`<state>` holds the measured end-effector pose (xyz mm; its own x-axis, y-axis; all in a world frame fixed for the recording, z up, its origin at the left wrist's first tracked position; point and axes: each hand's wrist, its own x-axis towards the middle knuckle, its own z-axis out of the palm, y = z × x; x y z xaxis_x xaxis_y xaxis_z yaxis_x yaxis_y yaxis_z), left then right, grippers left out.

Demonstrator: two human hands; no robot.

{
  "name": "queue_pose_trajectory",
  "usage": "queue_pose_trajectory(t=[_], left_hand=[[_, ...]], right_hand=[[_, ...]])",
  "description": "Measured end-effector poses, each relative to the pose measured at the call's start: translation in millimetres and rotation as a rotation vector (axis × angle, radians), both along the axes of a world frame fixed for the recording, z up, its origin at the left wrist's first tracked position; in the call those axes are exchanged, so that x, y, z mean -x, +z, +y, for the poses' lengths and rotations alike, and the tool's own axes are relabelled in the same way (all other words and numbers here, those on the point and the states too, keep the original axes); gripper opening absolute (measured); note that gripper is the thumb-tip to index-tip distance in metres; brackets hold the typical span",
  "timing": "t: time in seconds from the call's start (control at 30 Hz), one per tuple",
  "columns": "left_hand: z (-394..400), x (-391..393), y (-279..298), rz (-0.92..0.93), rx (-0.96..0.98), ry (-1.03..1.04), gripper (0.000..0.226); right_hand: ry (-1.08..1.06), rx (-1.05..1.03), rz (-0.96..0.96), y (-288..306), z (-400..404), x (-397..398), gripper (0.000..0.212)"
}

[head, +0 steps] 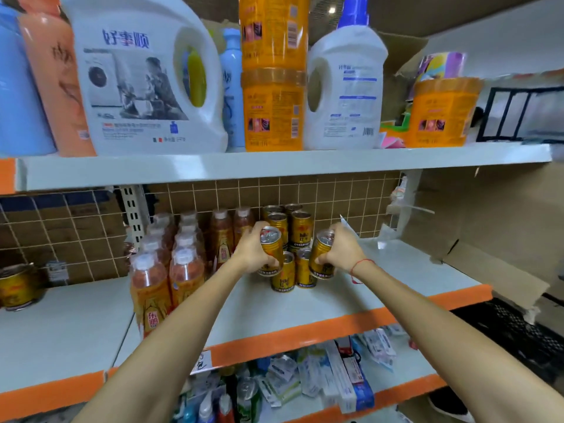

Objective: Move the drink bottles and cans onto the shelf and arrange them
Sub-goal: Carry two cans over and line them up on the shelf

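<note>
1. The step in hand looked like placing: both hands had reached over the middle shelf (pixel 335 300) at the centre of the frame, each carrying one gold can toward the cluster already there.
2. The left hand (pixel 253 251) was wrapped round a can (pixel 271 248), fingers curled about its side, the can tilted with its silver top toward the camera and held above the shelf.
3. The right hand (pixel 341 248) clamped a second can (pixel 322 254) in the same way, tilted, just right of the first.
4. Directly below and between the two held cans stood two front cans (pixel 294 273) on the shelf, with more standing cans (pixel 290 224) behind them, toward the tiled back wall.
5. Rows of tea bottles (pixel 171 264) filled the shelf left of centre, close beside the left hand.
6. The next move, in my judgement, called for righting each can and lowering it beside or atop the front pair without knocking them; whether stacking was intended could not be told.
</note>
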<state>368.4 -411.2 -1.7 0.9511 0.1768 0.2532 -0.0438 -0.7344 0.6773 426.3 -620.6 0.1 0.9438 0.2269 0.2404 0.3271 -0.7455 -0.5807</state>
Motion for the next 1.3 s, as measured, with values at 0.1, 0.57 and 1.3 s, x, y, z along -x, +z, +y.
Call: queue_pose_trajectory(t=[0.1,0.57,1.3], left_hand=[[-4,-13,1,-0.019,0.012,0.043,0.093],[-24,-43,-4,0.010,0.051,0.129,0.094],[-21,-64,-33,0.061,0.155,0.151,0.095]], right_hand=[[0.058,0.026,-0.023,4,2,-22,0.085],[0.212,0.033,0.005,-4,1,-78,0.076],[0.185,0.013,0.036,-7,1,-106,0.087]])
